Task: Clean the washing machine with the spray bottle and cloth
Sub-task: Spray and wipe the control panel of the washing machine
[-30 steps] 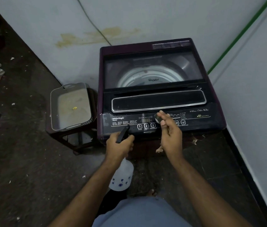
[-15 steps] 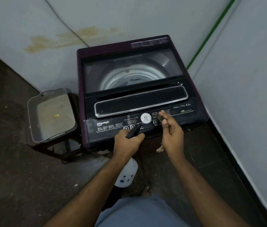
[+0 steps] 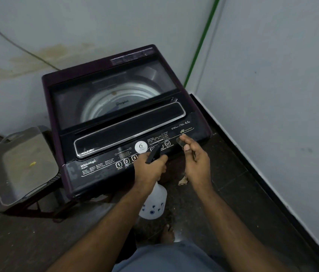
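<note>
A dark purple top-loading washing machine [image 3: 103, 79] with a glass lid stands in the room's corner, its black control panel [image 3: 99, 167] facing me. My left hand [image 3: 150, 169] grips the black trigger head of a white spray bottle [image 3: 154, 203] with blue flower prints, held just in front of the panel's middle buttons. The bottle's body hangs below my fist. My right hand [image 3: 195, 160] pinches a small dark cloth [image 3: 180, 141] between thumb and fingers at the panel's right end. Most of the cloth is hidden in the hand.
A grey tray [image 3: 17, 165] lies on a dark stool left of the machine. Pale walls close in behind and on the right, with a green pipe [image 3: 199, 48] in the corner. My bare foot [image 3: 167, 234] stands on the dark floor below the bottle.
Both hands have slid to the right along the control panel; the right hand uncovered the round white dial and now sits near the panel's right end. My view has shifted, too.
</note>
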Motion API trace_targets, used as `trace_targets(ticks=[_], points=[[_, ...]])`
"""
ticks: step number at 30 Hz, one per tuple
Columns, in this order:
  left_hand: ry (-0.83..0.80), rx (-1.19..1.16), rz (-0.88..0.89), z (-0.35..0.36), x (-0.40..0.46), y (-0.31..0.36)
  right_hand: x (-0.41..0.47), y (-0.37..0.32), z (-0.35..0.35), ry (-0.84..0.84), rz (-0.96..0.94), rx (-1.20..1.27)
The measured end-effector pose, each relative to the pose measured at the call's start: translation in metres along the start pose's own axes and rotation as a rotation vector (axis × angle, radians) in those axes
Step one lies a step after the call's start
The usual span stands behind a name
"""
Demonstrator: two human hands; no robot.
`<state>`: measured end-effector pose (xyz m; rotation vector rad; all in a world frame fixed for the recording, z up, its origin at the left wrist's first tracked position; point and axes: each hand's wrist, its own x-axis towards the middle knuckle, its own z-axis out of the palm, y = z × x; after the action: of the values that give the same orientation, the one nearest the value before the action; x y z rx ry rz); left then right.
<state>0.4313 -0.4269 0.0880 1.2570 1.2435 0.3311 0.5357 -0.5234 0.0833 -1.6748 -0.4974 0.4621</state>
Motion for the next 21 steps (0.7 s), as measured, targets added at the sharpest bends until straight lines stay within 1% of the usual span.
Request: trace_targets(ticks=[2, 8, 12, 14, 18, 21], points=[[-0.021, 0.002, 0.024, 0.007, 0.001, 0.002, 0.003, -0.002, -0.005, 0.003, -0.001, 0.0], [-0.072, -0.047, 0.026, 0.03, 0.008, 0.009, 0.012, 0.003, -0.016, 0.008, 0.018, -0.005], [-0.163, -0.036, 0.097, 0.037, 0.009, 0.006, 0.017, 0.006, -0.024, 0.024, 0.016, -0.003], [-0.189, -0.087, 0.108, 0.04, 0.01, 0.001, 0.018, 0.005, -0.028, 0.03, 0.014, -0.009], [-0.182, -0.183, 0.086, 0.046, 0.011, -0.012, 0.019, 0.007, -0.035, 0.032, 0.012, -0.014], [-0.153, -0.21, 0.15, 0.048, 0.003, -0.015, 0.018, 0.008, -0.039, 0.026, 0.016, 0.0]])
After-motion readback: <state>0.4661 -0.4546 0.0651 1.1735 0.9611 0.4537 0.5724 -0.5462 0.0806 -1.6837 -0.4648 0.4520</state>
